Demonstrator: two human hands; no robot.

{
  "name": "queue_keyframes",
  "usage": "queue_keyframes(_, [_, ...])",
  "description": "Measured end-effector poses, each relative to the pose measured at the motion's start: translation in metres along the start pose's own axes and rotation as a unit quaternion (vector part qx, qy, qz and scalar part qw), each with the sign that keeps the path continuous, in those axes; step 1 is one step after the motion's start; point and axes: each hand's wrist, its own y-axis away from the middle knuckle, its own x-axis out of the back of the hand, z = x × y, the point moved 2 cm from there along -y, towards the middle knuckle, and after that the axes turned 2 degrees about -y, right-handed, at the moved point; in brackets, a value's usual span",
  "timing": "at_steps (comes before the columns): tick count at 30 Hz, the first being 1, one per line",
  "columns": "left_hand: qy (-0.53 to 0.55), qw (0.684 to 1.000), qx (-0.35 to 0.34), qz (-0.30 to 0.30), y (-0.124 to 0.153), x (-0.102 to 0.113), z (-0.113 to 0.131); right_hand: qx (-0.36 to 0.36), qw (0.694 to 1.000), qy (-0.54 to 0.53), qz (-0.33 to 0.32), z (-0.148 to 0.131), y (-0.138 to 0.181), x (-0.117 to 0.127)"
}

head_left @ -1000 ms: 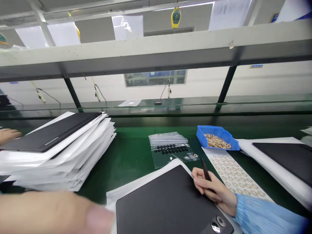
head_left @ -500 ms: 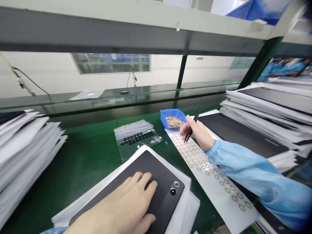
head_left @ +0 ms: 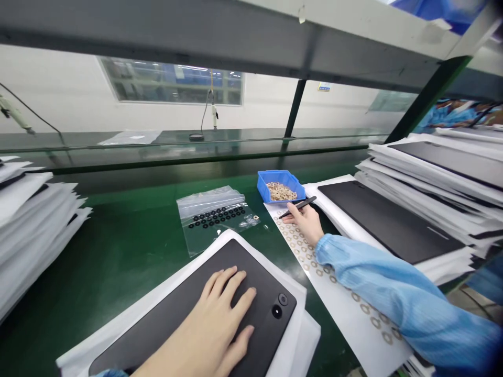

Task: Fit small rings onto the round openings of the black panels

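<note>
My left hand [head_left: 214, 324] lies with fingers spread on a dark tablet-like panel [head_left: 261, 275], which rests on white sheets [head_left: 302, 335]. Two round camera rings [head_left: 280, 305] sit near that panel's right corner, just beyond my fingers. In my right hand [head_left: 308, 226] is a pair of black tweezers [head_left: 302, 203], held nearly flat with the tip pointing left. That hand is over the far end of a white sheet [head_left: 353, 335] bearing rows of small ring-shaped pieces [head_left: 365, 309]. Close behind it stands a blue bin [head_left: 269, 193] of small tan rings [head_left: 281, 192].
A clear zip bag [head_left: 200, 238] with black rings on it lies on the green table [head_left: 129, 235]. Stacks of sheets [head_left: 35, 230] rise at left, and panels with sheets [head_left: 396, 220] lie at right. A shelf [head_left: 176, 36] spans overhead. Other people [head_left: 456, 112] are far right.
My right hand has lowered and turned, bringing the tweezers from upright to nearly flat. The upper camera ring looked pale before and looks dark now. My left hand stays on the panel.
</note>
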Motion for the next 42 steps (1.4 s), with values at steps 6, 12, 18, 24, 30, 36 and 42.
queue_keyframes(6, [0.005,1.000,-0.005,0.022,0.003,-0.006,-0.002,0.028,0.999,0.034,0.019,-0.001,0.004,-0.001])
queue_keyframes(12, [0.013,0.999,-0.003,0.047,0.007,-0.016,-0.004,0.022,0.999,0.046,0.015,0.003,0.000,0.001])
queue_keyframes(18, [0.004,0.999,-0.008,0.044,0.007,-0.017,-0.007,0.003,0.998,0.063,0.000,0.007,-0.003,0.001])
queue_keyframes(24, [0.005,0.999,-0.006,0.037,0.008,-0.017,-0.007,-0.008,0.998,0.052,-0.021,0.010,-0.004,0.001])
queue_keyframes(30, [0.018,0.999,0.007,0.031,0.006,-0.014,-0.005,-0.004,0.999,-0.004,-0.046,0.000,-0.004,-0.002])
queue_keyframes(36, [0.021,1.000,0.003,0.009,0.005,-0.013,-0.007,-0.056,0.976,-0.045,-0.204,-0.044,0.039,-0.001])
queue_keyframes(42, [0.040,0.999,-0.008,-0.033,-0.002,-0.008,-0.003,-0.190,0.902,-0.088,-0.377,-0.043,0.111,-0.007])
